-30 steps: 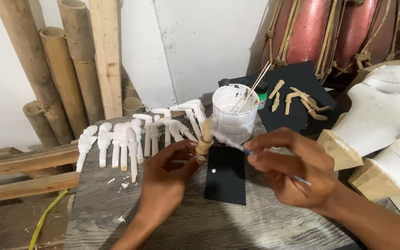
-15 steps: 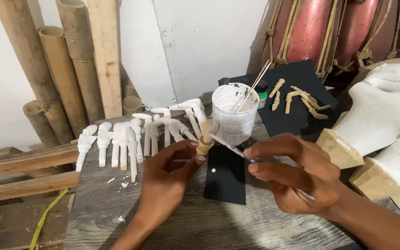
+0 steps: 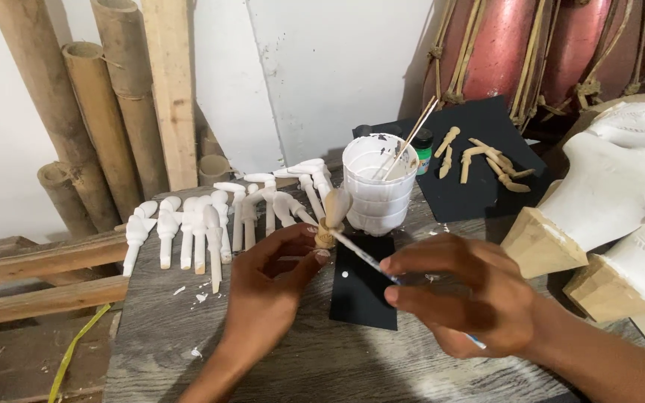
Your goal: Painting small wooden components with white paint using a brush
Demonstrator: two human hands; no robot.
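Observation:
My left hand (image 3: 274,277) pinches a small carved wooden piece (image 3: 332,215) upright by its base, above a black sheet (image 3: 363,295) on the grey table. My right hand (image 3: 472,295) grips a thin paintbrush (image 3: 360,254) whose tip touches the base of that wooden piece. Just behind stands a white plastic cup (image 3: 378,186) smeared with white paint, with thin sticks leaning in it. A row of several white-painted carved pieces (image 3: 210,224) lies to the left of my hands.
Unpainted wooden pieces (image 3: 483,160) lie on a second black sheet at the back right, beside a small green-capped bottle (image 3: 422,149). Large white carved figures (image 3: 621,194) on wooden blocks stand at the right. Bamboo poles (image 3: 91,104) and planks lean at the left wall.
The wooden piece in my left hand has turned slightly and the brush tip has shifted down to its base. My right hand has drifted a little lower and closer.

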